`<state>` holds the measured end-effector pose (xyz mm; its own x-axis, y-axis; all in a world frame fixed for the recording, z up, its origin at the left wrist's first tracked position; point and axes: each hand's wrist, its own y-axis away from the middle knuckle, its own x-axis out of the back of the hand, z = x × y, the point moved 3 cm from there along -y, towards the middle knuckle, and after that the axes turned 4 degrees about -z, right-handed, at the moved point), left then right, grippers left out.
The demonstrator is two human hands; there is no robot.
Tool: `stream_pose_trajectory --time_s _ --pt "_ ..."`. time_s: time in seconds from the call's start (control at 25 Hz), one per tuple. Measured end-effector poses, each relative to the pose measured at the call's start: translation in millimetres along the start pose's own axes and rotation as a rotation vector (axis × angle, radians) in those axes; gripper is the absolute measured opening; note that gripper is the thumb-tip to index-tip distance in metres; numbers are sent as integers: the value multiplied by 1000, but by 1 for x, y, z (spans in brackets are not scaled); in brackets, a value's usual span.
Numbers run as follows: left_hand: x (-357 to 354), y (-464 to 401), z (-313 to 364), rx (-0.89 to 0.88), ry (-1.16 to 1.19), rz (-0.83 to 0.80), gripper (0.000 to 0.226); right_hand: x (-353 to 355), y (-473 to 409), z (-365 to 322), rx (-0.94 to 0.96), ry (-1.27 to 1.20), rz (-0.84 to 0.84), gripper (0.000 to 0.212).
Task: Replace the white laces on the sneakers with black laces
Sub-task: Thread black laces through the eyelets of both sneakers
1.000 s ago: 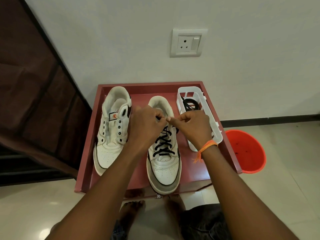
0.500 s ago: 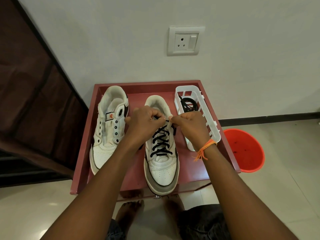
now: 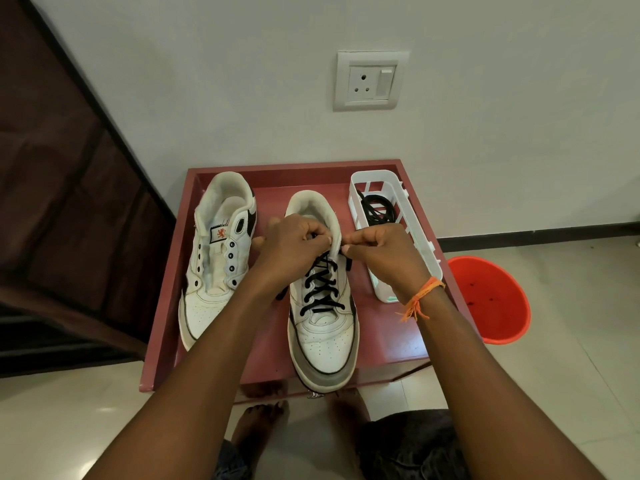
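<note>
Right at the top eyelets of the right-hand sneaker (image 3: 323,306), already threaded with a black lace (image 3: 320,289), the left hand (image 3: 294,247) and right hand (image 3: 384,254) each pinch a lace end with curled fingers. Beside it, the unlaced sneaker (image 3: 216,258) shows an orange lion logo on its tongue label; any lettering there is unreadable. Both stand on the red tray (image 3: 391,334), near a white basket (image 3: 398,237) holding another black lace (image 3: 375,213).
</note>
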<state>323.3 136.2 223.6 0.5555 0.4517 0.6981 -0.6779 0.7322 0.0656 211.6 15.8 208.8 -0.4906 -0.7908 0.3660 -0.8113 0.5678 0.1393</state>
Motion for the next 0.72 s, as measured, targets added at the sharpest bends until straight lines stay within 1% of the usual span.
stream_pose_trajectory --time_s 0.08,0.12,0.24,0.32,0.4,0.52,0.56,0.68,0.72 --pt "-4 -3 -4 0 34 -20 23 0 2 1 -3 -38 -32 21" --pt "-6 -4 -7 20 83 -26 21 0 3 2 -8 -65 -27 24" --pt "-6 -4 -13 108 227 -49 12 -3 4 3 -20 -137 28 21" --pt "-7 -5 -16 94 172 -47 10 -4 4 4 -15 -129 58 19" --pt "-7 -5 -15 67 76 22 6 -5 3 6 -38 -156 50 16" --pt "-9 -5 -15 81 79 79 3 -5 4 7 -107 -303 28 9" --pt "-11 -6 -16 93 99 74 6 -5 3 8 -106 -310 30 8" --pt "-14 -8 -19 99 180 51 28 -7 3 6 -52 -219 53 9" --pt "-13 -8 -19 89 225 28 29 -8 2 6 -35 -187 59 10"
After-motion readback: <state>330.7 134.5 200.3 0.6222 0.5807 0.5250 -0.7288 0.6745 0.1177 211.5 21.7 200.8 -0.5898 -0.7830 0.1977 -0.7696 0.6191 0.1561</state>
